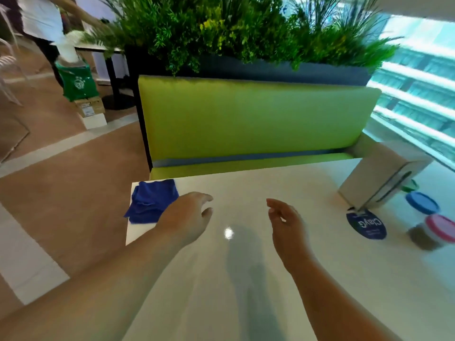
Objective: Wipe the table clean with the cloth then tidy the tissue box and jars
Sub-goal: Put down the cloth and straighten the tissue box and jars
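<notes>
Reaching for the folded blue cloth (pixel 152 201) looks like the step in hand — best to gather it whole so it is wiping flat. Near the camera, both forearms are stretching over the white table (pixel 246 279); the left hand (pixel 187 217) is hovering open just beside the cloth at the far-left corner, and the right hand (pixel 286 225) is hanging open, empty. Farther right, the tissue box (pixel 376 178) is lying tipped, jars (pixel 428 220) beside it.

Green bench (pixel 246 119) under a planter (pixel 283 70); bright windows (pixel 418 89) right.
</notes>
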The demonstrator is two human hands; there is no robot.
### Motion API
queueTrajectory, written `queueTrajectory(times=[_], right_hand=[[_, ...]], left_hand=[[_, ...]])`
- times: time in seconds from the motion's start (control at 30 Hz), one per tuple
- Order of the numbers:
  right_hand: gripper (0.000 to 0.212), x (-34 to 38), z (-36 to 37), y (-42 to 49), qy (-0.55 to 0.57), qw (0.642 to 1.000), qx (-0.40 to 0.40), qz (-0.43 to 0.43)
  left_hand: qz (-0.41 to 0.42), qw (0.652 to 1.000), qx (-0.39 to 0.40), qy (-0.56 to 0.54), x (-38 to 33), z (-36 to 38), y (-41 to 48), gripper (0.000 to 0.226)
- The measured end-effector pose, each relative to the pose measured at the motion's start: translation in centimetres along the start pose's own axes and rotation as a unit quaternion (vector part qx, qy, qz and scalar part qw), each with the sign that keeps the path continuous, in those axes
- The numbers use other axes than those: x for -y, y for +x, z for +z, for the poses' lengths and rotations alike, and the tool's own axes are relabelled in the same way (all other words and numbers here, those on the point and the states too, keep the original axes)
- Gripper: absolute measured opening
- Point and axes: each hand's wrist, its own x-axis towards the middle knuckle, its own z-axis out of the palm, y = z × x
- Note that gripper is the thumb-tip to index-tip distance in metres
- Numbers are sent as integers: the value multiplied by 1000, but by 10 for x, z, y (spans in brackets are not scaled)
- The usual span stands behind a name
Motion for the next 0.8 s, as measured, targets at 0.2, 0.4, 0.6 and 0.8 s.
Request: queueTrajectory(times=[0.2,0.4,0.6,0.8], right_hand=[[24,9,-78,-25,-39,999,-36,10],[21,3,-149,-12,-50,995,-85,14],[23,-38,-236,26,-85,987,-117,64],[37,-100,-322,68,-176,970,-126,110]], left_hand=[[92,996,3,13,-73,-5,-21,34],[143,990,-3,17,-150,5,-21,34],[150,989,5,-2,-223,45,6,34],[154,987,24,-23,-293,100,48,33]])
